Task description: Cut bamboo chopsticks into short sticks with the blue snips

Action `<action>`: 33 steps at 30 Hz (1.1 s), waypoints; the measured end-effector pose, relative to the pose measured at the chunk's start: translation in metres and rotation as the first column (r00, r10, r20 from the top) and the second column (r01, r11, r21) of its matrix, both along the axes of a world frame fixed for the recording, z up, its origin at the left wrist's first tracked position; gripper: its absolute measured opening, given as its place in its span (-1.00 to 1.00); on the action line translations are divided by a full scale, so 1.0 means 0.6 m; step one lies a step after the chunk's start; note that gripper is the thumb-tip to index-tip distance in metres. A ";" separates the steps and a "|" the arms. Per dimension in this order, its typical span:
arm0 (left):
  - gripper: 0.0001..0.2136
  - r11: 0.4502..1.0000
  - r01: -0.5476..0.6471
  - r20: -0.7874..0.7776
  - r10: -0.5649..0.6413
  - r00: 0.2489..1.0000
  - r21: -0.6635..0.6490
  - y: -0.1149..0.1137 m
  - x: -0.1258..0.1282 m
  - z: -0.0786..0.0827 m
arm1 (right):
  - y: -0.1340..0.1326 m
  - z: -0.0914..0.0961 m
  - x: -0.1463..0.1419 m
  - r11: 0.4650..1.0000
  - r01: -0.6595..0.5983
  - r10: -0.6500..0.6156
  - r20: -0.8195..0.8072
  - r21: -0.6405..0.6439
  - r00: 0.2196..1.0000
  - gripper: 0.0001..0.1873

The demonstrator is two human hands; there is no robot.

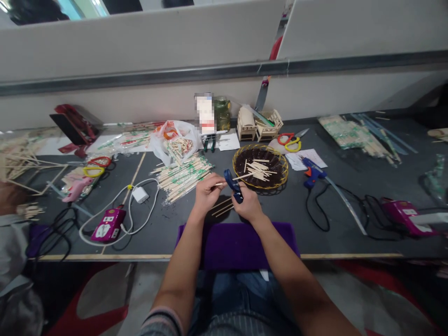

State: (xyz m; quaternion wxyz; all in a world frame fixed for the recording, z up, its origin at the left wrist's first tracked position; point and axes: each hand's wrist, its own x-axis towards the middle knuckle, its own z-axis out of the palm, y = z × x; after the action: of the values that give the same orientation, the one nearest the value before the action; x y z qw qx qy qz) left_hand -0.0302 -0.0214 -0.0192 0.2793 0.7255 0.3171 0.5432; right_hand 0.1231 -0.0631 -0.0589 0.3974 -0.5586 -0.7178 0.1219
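The left hand (206, 195) pinches a thin, pale wooden stick (243, 177) crossing a dark-blue hand tool (228, 175), which the right hand (249, 203) grips, above the dark-grey bench (161, 238), near an oval brown wicker basket (278, 162).

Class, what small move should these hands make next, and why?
Probably squeeze the dark blue cutter in the right hand: the left hand holds a wooden stick at it, the stick's end points toward the wicker basket, and short sticks lie there.
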 end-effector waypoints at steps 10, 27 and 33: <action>-0.85 0.970 -0.241 -0.094 0.237 0.967 -0.028 0.000 0.007 -0.019 | 0.003 0.023 -0.023 0.953 0.237 -0.198 0.207 -0.188 0.958 -0.89; -0.79 0.969 -0.245 -0.165 0.244 0.956 0.012 0.005 0.003 -0.037 | 0.020 0.004 -0.019 0.962 0.125 -0.112 0.067 -0.242 0.991 -0.84; -0.80 0.946 -0.286 -0.184 0.258 0.949 -0.150 0.012 0.002 -0.035 | 0.010 0.010 -0.011 0.956 0.068 -0.114 -0.148 -0.284 0.982 -0.79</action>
State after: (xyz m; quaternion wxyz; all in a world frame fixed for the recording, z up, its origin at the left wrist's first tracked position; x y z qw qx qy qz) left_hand -0.0291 -0.0144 -0.0404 0.2373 0.6891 0.4825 0.4859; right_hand 0.1166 -0.0574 -0.0526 0.3775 -0.6295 -0.6322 0.2483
